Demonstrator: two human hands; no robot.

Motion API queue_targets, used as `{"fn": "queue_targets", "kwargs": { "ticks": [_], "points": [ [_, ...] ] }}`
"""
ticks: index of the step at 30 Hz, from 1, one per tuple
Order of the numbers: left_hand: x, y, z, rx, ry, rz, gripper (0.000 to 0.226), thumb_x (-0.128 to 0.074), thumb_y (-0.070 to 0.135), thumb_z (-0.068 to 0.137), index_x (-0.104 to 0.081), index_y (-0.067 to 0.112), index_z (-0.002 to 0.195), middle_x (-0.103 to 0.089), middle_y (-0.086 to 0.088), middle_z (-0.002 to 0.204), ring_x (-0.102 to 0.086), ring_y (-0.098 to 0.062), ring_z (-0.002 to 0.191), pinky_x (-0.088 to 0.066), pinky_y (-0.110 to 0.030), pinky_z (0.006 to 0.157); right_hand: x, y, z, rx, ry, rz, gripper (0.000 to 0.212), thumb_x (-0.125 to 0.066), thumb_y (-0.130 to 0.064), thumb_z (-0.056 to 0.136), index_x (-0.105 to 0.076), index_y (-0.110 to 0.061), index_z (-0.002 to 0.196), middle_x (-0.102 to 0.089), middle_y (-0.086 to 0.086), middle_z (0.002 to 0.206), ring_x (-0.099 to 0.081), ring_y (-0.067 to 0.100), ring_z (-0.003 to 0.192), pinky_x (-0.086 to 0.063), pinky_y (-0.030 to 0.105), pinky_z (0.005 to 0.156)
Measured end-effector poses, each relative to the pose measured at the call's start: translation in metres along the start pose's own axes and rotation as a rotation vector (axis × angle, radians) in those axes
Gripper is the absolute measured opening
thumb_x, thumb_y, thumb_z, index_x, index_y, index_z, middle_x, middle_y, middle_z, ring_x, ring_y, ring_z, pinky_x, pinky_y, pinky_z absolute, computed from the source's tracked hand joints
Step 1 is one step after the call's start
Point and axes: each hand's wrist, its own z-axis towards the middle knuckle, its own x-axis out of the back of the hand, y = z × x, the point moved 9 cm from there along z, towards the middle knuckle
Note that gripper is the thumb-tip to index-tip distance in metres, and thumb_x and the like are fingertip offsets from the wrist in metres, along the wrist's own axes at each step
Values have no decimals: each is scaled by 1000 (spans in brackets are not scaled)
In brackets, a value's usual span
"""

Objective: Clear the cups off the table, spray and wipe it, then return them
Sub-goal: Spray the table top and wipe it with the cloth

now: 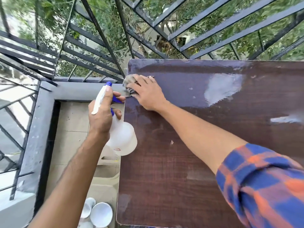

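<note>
Done: cups (100, 213) are cleared off counter (181, 162), set below left grip (103, 112) | Now: spray bottle (123, 139) is clasped by left grip; cloth (129, 79) is pressed under flat-fingered right grip (146, 92) | Left: wiping is judged underway; cups' return outstanding

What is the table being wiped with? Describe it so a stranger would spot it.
Find the big dark brown table and go to its far left corner by the railing. There the right hand presses on a small crumpled cloth. It is greyish with dark stripes, unlike the clear spray bottle nearby.
</note>
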Motion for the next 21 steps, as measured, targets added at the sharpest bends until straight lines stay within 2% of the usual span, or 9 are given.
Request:
{"fn": "queue_targets", "kwargs": {
  "ticks": [1, 3, 7, 8, 10, 12, 15, 18, 21],
  "points": [
    [0, 0, 2, 2, -3, -6, 37, -52, 41, 103, -69, 13, 86, -74, -11, 89, -44, -22, 45, -42, -26, 49, 9, 20, -6, -27, 44, 8, 37, -53, -43, 93, -64, -30, 127, -52, 7, 148, -52, 32, 130, -39, 53, 107],
    [1, 1, 5, 5, -9, -14, 37, -53, 42, 102, -69, 13, 87, -75, -11, 91, -45, -22, 45, -43, -27, 49, 34, 82, -19, -213, 116, -15, 35, -52, -46, 93, -60, -33, 125, -50, 6, 148, -52, 31, 127, -39, 49, 106],
    [4, -1, 14, 12, -9, -38, 37, -55, 44, 100, -71, 15, 84, -75, -10, 90, -44, -20, 42, -43, -26, 49, 86, 233, -80, -866, 254, -76, 42, -49, -45, 99, -52, -27, 138, -38, 9, 156, -43, 35, 135, -30, 52, 116],
    [6, -1, 16, 15, -12, -45, 37, -55, 46, 98, -71, 16, 83, -75, -11, 90, -44, -20, 42, -43, -27, 50, 88, 250, -88, -983, 250, -71, 49, -47, -45, 101, -47, -24, 145, -33, 10, 160, -38, 36, 140, -26, 53, 119],
    [8, -3, 21, 24, -18, -52, 37, -55, 50, 94, -72, 19, 82, -76, -11, 92, -45, -20, 42, -44, -29, 51, 84, 251, -79, -1088, 226, -71, 59, -46, -45, 102, -37, -19, 154, -27, 9, 164, -30, 35, 147, -19, 54, 122],
    [10, -5, 24, 39, -8, -54, 38, -56, 51, 93, -72, 18, 83, -77, -10, 92, -44, -20, 42, -43, -30, 52, 72, 219, -49, -1040, 206, -56, 56, -46, -45, 102, -38, -22, 152, -25, 7, 165, -27, 32, 149, -12, 55, 124],
    [13, -5, 29, 40, 3, -54, 38, -56, 50, 92, -71, 17, 83, -77, -11, 92, -44, -22, 43, -44, -29, 51, 47, 137, 20, -755, 141, -61, 47, -49, -43, 100, -46, -27, 144, -34, 7, 159, -38, 32, 140, -18, 53, 122],
    [16, -1, 32, 22, 0, -37, 38, -54, 49, 95, -71, 17, 83, -77, -11, 92, -44, -22, 43, -44, -29, 51, 21, 59, 75, -549, 60, -2, 53, -51, -37, 101, -39, -29, 152, -32, 5, 161, -38, 29, 141, -14, 54, 124],
    [23, 3, 34, -3, 10, -19, 38, -52, 45, 101, -70, 16, 84, -76, -14, 94, -44, -22, 44, -43, -28, 50, 5, 23, 100, -448, 42, -39, 56, -49, -36, 101, -35, -30, 155, -33, 2, 161, -38, 29, 141, -14, 55, 123]
  ]
}}
